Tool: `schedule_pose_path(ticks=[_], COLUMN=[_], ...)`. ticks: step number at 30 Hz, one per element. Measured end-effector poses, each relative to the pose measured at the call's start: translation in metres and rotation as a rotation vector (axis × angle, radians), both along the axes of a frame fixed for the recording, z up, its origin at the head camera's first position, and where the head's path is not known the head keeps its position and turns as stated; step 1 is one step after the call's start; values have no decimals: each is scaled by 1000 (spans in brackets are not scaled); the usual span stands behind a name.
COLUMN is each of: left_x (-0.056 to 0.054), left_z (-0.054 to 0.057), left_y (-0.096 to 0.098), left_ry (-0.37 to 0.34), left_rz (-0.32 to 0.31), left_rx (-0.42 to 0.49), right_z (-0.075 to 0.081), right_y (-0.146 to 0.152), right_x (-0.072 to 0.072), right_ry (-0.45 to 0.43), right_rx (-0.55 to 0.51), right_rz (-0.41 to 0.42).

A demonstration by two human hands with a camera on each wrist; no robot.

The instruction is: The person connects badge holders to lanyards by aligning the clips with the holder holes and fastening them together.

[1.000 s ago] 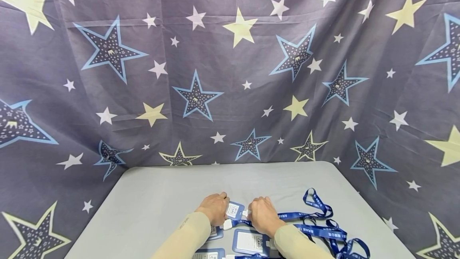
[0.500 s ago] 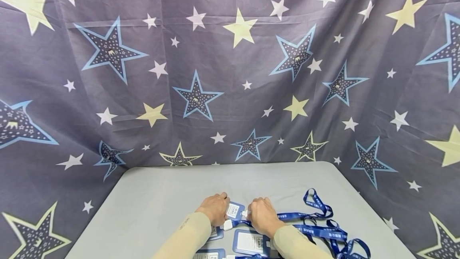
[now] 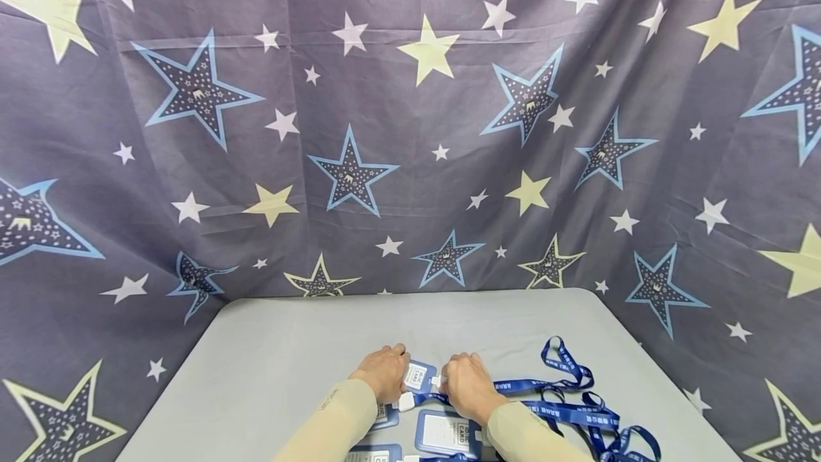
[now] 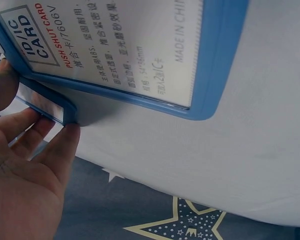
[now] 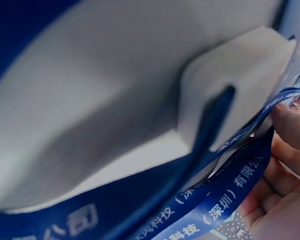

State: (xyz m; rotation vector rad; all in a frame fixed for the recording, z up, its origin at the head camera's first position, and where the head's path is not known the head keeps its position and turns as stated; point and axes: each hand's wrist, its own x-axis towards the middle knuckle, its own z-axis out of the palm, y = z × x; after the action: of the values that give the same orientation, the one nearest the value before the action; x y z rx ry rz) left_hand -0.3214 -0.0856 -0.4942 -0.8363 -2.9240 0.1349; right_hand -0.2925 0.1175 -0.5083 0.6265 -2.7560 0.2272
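My left hand (image 3: pixel 383 369) holds a blue-framed ID badge holder (image 3: pixel 419 376) by its left end, its printed card facing up. In the left wrist view, the fingers lie along the edge of this badge holder (image 4: pixel 52 107), with the thumb over the other side. A white clip (image 3: pixel 438 381) joins its right end. At that clip, my right hand (image 3: pixel 471 383) grips the blue lanyard (image 3: pixel 526 383). The right wrist view shows the lanyard (image 5: pixel 235 195) pinched between thumb and fingers. The right hand hides part of the clip and strap.
Several other badge holders (image 3: pixel 447 433) lie on the grey-white table (image 3: pixel 276 355) just below the hands. Their blue lanyards (image 3: pixel 571 412) spread in loose loops to the right. A star-patterned cloth (image 3: pixel 385 127) hangs behind the table.
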Motion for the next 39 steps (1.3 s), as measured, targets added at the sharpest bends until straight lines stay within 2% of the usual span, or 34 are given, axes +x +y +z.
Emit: schedule_pose_path(ticks=[29,39], left_x=[-2,-3], left_z=[0,-3], left_y=[1,1], left_ry=[-4,-18], left_rz=[0,11], left_rx=[9,18], right_z=[1,-1], right_y=[-5,-6], right_x=[-3,-3], right_ry=[-23,-25], right_rx=[18,32], right_rz=[-7,-1])
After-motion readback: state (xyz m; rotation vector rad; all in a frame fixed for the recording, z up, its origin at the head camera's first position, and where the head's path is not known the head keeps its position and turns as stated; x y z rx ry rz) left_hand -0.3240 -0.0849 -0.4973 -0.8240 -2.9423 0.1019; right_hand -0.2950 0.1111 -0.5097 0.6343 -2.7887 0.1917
